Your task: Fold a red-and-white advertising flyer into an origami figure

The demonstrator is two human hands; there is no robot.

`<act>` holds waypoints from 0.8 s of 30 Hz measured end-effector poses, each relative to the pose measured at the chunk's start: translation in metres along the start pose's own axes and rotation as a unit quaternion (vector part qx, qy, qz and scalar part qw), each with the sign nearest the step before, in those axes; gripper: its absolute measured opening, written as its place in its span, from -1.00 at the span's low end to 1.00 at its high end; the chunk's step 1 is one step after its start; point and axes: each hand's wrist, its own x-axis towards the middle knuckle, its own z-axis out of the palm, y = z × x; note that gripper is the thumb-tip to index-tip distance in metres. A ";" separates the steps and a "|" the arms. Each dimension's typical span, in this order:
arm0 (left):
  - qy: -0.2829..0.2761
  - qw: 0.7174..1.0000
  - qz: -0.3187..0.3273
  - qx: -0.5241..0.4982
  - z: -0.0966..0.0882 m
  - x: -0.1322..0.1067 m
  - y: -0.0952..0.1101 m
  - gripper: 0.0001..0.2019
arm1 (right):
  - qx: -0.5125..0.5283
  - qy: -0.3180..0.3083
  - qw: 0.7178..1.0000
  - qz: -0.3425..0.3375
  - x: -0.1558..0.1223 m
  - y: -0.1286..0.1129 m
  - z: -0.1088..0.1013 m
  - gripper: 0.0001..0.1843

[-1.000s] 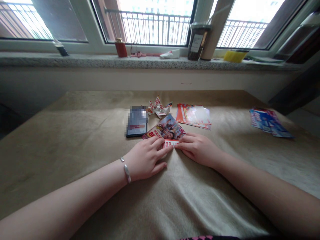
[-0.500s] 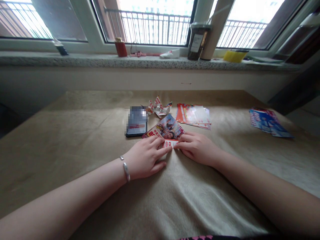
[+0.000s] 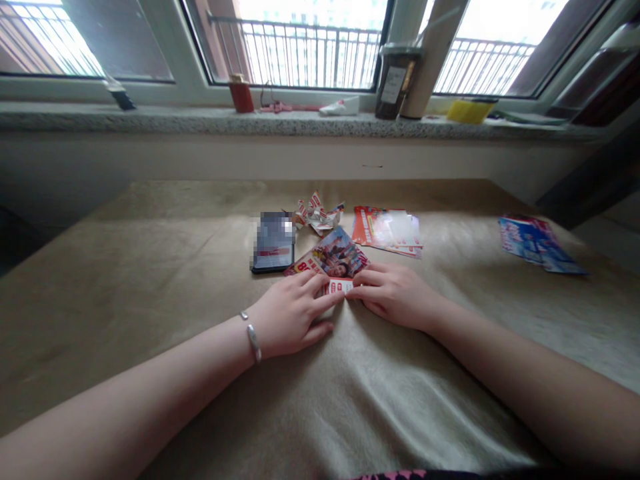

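A printed paper leaflet (image 3: 333,253) lies at an angle on the cloth-covered table, its near edge turned up into a white strip with red print. My left hand (image 3: 295,313) rests on its left near part, fingers stretched out and the index fingertip on the strip, thumb apart on the cloth. From the other side, my right hand (image 3: 395,293) lays its extended fingers on the right end of the strip; its thumb is partly hidden beneath. The fingertips of both hands nearly meet at the leaflet's near corner.
A phone (image 3: 274,243) lies left of the leaflet, a crumpled folded paper (image 3: 317,215) behind it. A stack of red leaflets (image 3: 383,229) is behind to the right; blue leaflets (image 3: 540,245) lie far right. Jars and small items stand on the stone windowsill (image 3: 300,123).
My right fingertips have shifted very slightly left along the strip. My left hand, the leaflet and the other papers stay in place.
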 end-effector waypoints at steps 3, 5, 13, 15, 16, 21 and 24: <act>0.003 1.000 0.000 0.001 -0.001 0.000 0.001 -0.53 | -0.007 -0.007 1.000 -0.001 0.001 0.000 -0.002 -0.75; 0.005 1.000 -0.001 0.002 -0.001 0.000 0.001 -0.53 | -0.009 -0.010 1.000 -0.002 0.000 0.000 -0.003 -0.75; 0.011 1.000 -0.001 0.002 -0.001 0.001 0.001 -0.58 | -0.014 -0.005 1.000 0.002 -0.001 0.004 -0.006 -0.76; 0.013 1.000 0.000 0.003 0.000 0.001 0.000 -0.58 | -0.016 -0.008 1.000 0.002 -0.002 0.004 -0.007 -0.76; 0.013 1.000 0.000 0.003 0.000 0.000 0.000 -0.58 | -0.016 -0.011 1.000 0.002 -0.002 0.005 -0.007 -0.76; 0.012 1.000 0.000 0.006 0.001 0.000 -0.001 -0.59 | -0.012 -0.024 1.000 0.008 -0.003 0.007 -0.009 -0.75; 0.016 1.000 0.001 0.005 0.002 -0.001 -0.001 -0.59 | -0.022 -0.037 0.999 0.010 -0.005 0.011 -0.011 -0.74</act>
